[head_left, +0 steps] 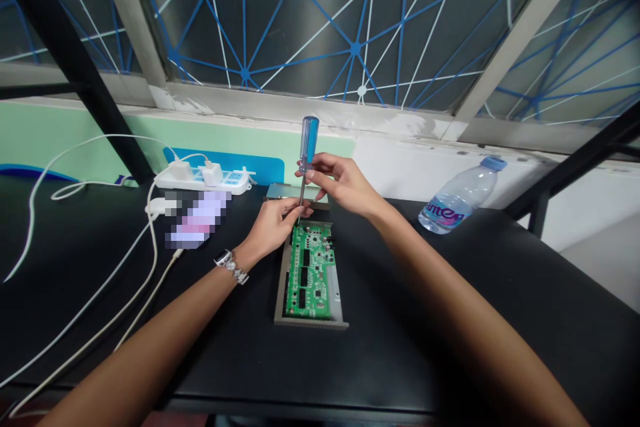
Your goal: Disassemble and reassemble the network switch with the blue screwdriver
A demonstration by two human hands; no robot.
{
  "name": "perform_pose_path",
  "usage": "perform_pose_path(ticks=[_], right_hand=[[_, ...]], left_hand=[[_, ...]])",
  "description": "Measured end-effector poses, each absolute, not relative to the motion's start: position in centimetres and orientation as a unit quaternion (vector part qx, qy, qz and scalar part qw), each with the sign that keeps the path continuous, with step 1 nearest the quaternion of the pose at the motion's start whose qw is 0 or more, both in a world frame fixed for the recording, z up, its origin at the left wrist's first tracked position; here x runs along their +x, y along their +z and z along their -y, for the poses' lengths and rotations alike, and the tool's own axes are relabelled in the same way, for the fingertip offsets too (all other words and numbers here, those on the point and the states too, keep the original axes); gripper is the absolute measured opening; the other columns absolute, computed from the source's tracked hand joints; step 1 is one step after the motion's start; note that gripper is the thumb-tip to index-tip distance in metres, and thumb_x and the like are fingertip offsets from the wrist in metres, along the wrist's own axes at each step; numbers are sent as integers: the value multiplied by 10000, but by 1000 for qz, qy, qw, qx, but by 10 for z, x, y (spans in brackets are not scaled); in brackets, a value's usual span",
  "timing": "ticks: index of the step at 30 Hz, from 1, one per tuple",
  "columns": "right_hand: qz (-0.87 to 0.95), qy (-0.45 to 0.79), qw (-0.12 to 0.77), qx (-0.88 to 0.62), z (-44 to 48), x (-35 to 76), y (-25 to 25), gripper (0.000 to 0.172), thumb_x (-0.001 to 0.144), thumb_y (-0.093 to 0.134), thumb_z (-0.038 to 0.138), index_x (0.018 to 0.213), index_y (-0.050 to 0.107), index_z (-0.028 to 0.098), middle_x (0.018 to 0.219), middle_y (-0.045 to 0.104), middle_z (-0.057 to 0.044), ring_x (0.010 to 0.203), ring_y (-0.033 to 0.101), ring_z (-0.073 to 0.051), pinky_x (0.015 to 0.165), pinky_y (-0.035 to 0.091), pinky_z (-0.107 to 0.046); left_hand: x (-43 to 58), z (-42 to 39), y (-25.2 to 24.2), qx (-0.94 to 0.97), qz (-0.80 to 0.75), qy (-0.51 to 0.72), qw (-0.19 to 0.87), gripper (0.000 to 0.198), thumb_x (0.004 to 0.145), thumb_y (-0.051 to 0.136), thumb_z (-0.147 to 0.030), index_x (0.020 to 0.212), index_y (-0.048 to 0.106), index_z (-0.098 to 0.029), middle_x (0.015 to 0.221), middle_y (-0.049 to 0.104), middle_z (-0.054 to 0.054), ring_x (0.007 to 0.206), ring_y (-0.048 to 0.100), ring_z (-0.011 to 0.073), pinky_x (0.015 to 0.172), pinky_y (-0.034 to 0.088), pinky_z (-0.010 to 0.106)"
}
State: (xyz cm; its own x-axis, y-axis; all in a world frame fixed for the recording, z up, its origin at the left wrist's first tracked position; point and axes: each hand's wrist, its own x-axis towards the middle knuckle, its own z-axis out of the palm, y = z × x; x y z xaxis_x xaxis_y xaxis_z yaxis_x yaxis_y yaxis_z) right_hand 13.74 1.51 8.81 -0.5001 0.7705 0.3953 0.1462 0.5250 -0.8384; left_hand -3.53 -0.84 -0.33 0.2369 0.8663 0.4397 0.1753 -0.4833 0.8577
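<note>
A green circuit board (316, 280) sits in an open metal tray-like casing (310, 323) on the black desk. Above its far left corner a screwdriver (309, 137) with a clear and blue handle stands nearly upright, its tip down at the board. My right hand (343, 180) is closed round the lower handle with thumb and fingers. Lower down, my left hand (277, 223) pinches close about the shaft near the tip; whether it also holds a screw is hidden by the fingers. Behind both hands lies a flat metal cover (280, 191), partly hidden.
A white power strip (185, 180) with plugs stands at the back left. White cables (153, 233) run across the left of the desk, by a blurred-out phone-like object (200, 220). A tilted plastic water bottle (463, 197) is at the back right, before the wall and window.
</note>
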Motion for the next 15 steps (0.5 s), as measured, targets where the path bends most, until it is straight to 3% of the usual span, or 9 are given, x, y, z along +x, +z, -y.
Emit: perform_pose_path(ticks=[7,15], right_hand=[[779,326,443,-301,-20,137,87,239,812,704,390,837,601,176,819,639,-34,803,609,-173,574,513,-266],[737,143,515,-414,-3,122,86,248,767,719,293,690,499,209,605,521,36,608,504,-125,618,414,-297]], left_hand=[[-35,9,-4,713,-371,489,339,272,950,533,-270,1083,714,-118,1050,771,112,992,729,242,949,545,377],[-34,10,-7,729,-392,478,294,307,966,497,-272,1152,702,-138,1053,772,103,1019,722,241,965,531,378]])
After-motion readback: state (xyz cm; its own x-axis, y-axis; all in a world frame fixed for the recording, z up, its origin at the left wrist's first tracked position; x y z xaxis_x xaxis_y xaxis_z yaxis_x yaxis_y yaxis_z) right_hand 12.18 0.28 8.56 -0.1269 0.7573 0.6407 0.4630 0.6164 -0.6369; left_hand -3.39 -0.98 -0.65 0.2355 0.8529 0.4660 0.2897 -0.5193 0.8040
